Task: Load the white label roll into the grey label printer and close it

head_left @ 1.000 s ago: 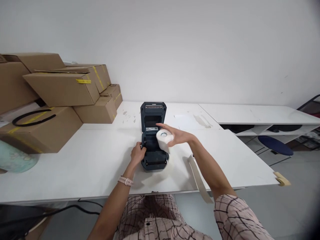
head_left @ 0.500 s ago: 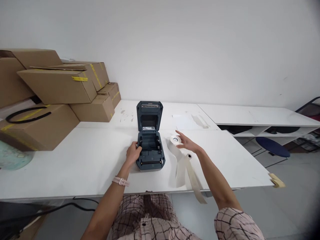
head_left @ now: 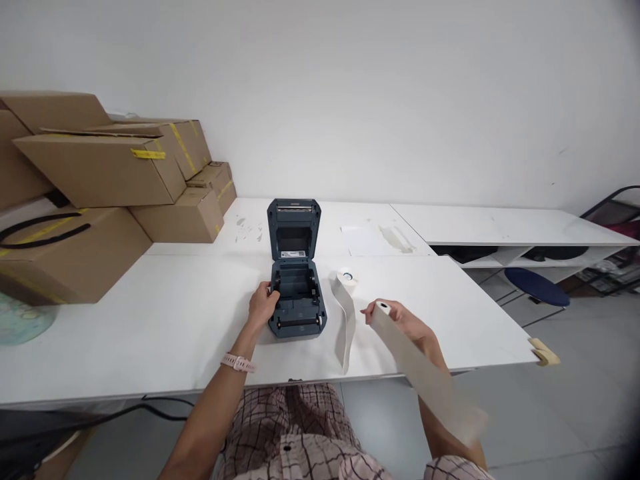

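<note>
A dark label printer (head_left: 298, 312) stands on the table with its lid (head_left: 294, 230) raised, and no roll shows in its bay. My left hand (head_left: 263, 303) grips the printer's left side, thumb over the rim. In my right hand (head_left: 405, 320) is a small roll of label paper (head_left: 384, 307), its loose strip trailing down to the right past the table edge, blurred at the end. Between that hand and the printer a larger label roll (head_left: 347, 277) stands on the table, its unwound strip curving toward the front edge.
Cardboard boxes (head_left: 100, 170) are stacked at the left, a black loop lying on one. A sheet of white paper (head_left: 360, 240) lies at the back. A blue stool (head_left: 537, 285) stands at the right beside a lower shelf. Yellowish padding (head_left: 544, 351) covers the table's corner.
My right hand has left the larger roll and taken up the smaller one, lifting it with its strip swinging right. My left hand stays on the printer. The view has shifted slightly.
</note>
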{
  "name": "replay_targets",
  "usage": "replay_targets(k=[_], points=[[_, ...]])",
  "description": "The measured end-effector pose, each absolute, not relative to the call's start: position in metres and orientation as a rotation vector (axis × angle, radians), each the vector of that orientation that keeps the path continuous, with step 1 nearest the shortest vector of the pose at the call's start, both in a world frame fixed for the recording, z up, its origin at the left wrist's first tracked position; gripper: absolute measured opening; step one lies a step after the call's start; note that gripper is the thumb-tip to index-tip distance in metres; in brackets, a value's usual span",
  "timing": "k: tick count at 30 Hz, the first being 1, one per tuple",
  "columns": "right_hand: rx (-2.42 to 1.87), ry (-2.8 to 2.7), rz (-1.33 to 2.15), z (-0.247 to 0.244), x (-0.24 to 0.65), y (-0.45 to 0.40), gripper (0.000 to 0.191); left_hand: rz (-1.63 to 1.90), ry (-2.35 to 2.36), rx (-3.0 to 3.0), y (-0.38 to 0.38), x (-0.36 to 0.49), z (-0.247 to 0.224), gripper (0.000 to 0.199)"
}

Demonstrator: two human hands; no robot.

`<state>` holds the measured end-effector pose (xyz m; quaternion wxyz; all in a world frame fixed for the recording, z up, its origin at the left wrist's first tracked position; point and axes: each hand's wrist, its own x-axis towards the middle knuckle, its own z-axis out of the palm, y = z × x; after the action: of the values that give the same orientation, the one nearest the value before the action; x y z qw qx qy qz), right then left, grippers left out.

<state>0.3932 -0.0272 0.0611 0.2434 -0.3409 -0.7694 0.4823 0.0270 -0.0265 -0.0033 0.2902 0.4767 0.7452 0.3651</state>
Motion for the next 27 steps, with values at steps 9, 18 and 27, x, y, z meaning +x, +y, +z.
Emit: replay_targets(k=[9, 18, 27], points=[[-0.831, -2.858, 0.576, 0.118, 0.22, 0.028, 0.038, 0.979, 1.957, 1.256, -0.024, 0.023, -0.008, 0.036], [-0.999, -2.957, 0.37, 0.072, 0.196, 0.015, 0.047, 1.038, 1.911, 1.219, -0.025, 0.022, -0.013, 0.039], [-0.963, -2.611, 0.365, 0.034, 0.23, -0.077, 0.053, 1.29, 1.533, 0.868, -0.028, 0.033, -0.01, 0.052]])
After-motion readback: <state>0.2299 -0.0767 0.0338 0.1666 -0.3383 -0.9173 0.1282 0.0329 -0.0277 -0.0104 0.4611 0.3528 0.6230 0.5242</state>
